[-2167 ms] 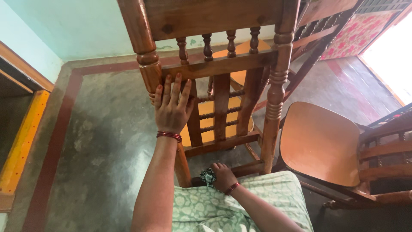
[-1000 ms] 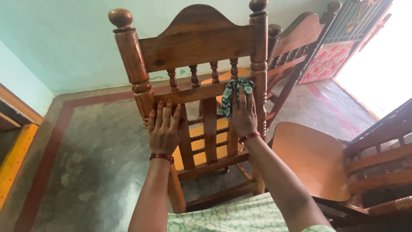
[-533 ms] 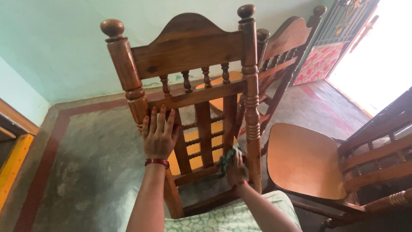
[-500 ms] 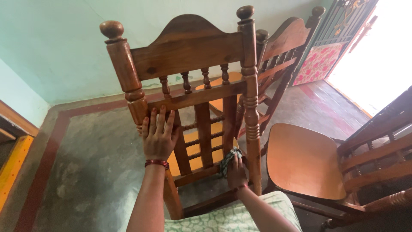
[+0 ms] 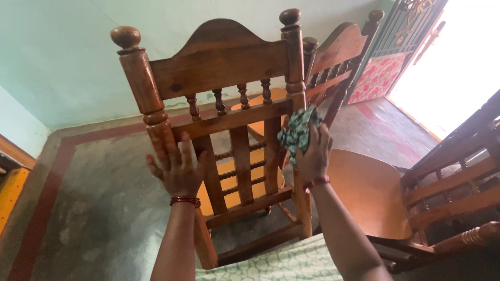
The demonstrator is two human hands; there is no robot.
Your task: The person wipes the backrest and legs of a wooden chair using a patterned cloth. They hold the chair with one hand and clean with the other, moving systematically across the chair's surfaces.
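At centre frame stands a wooden chair (image 5: 229,67) with a turned-spindle back, seen from behind. The left hand (image 5: 177,166) lies flat against its left post, fingers spread, gripping nothing, apparently to steady the frame. The right hand (image 5: 314,153) pinches a bunched green patterned cloth (image 5: 297,130) in a closed grip and presses it on the right post, just under the cross rail. A 2nd chair (image 5: 338,52) stands close behind at upper right, and a 3rd chair's tan seat (image 5: 370,192) crowds the right forearm at lower right.
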